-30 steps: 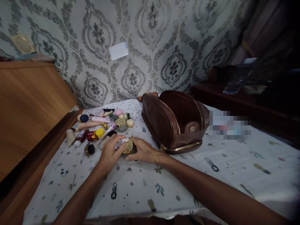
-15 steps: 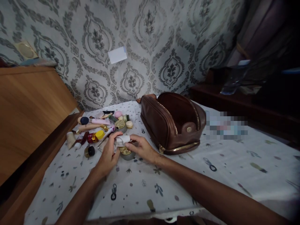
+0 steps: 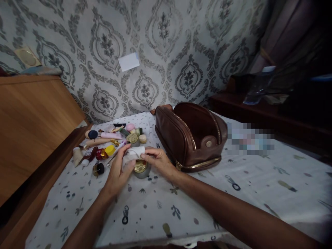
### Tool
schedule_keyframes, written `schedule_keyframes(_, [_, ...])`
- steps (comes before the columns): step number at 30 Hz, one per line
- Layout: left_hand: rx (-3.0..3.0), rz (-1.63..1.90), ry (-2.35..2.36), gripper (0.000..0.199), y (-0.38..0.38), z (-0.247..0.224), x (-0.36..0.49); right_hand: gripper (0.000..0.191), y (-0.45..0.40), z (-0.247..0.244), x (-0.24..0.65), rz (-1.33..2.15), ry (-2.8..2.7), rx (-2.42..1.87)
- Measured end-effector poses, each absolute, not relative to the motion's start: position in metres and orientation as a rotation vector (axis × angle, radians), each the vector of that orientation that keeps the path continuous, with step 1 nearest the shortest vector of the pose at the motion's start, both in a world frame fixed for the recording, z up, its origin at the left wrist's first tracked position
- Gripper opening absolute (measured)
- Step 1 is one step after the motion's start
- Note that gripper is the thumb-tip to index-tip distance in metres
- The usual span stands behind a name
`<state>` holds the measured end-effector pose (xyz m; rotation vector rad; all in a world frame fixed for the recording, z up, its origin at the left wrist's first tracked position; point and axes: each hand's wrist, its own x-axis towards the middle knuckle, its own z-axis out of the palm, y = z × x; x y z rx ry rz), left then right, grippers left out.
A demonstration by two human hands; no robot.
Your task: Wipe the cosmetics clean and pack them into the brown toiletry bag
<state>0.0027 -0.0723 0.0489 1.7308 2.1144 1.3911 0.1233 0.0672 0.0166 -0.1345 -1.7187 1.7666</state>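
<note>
Grey damask wallpaper (image 3: 145,52) above a white, leaf-printed cloth (image 3: 145,221)

Across the middle of the frame, assorted cosmetics (image 3: 98,141) are spread on the cloth. Just left of centre, a white, soft-looking sheet (image 3: 137,151), perhaps tissue or fabric, is held between two hands: one part is cradled by the curved fingers of the left hand (image 3: 120,169), and its right end is pinched by the thumb and fingertips of the right hand (image 3: 159,160). Directly below the sheet, a round grey-green jar with a gold lid (image 3: 140,167) is seen, apparently set upright on the cloth.

Handling of the sheet is judged to be under way, since it is gripped by both hands at once; how much is left cannot be judged. Right of centre, a boxy brown leather bag with gold zips (image 3: 176,135) is set unzipped, while a red bottle with a yellow cap (image 3: 105,152) and a small dark jar with a black lid (image 3: 98,168) are laid outside it, untouched.

The bag's depths are lost in shadow. Part of the gold-lidded jar is covered, and whether it is touched by the left thumb cannot be told. Small pieces (image 3: 119,126) at the back are too blurred to be named, a pixelated patch (image 3: 251,139) is seen at the right, and both forearms (image 3: 233,204) are cut off by the frame
</note>
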Motion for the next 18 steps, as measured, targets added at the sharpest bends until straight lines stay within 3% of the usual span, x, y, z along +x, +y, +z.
schedule_keyframes(6, [1.625,1.313,2.176,0.054,-0.068,0.043,0.013,0.032,0.061,0.015,0.125,1.494,-1.930,-0.082])
schedule_keyframes(12, [1.647,1.466,2.214,0.039,-0.067,0.043,0.008,0.025,0.063,0.015,0.124,1.523,-1.957,-0.119])
schedule_keyframes(13, [1.629,1.538,2.220,0.035,-0.067,0.044,0.005,0.035,0.064,0.015,0.125,1.551,-1.965,-0.161])
schedule_keyframes(16, [1.575,1.653,2.256,0.025,-0.069,0.048,-0.008,0.089,0.067,0.013,0.127,1.604,-2.076,-0.260])
schedule_keyframes(18, [1.592,1.575,2.334,0.020,-0.071,0.052,-0.015,0.106,0.068,0.011,0.129,1.537,-2.202,-0.276])
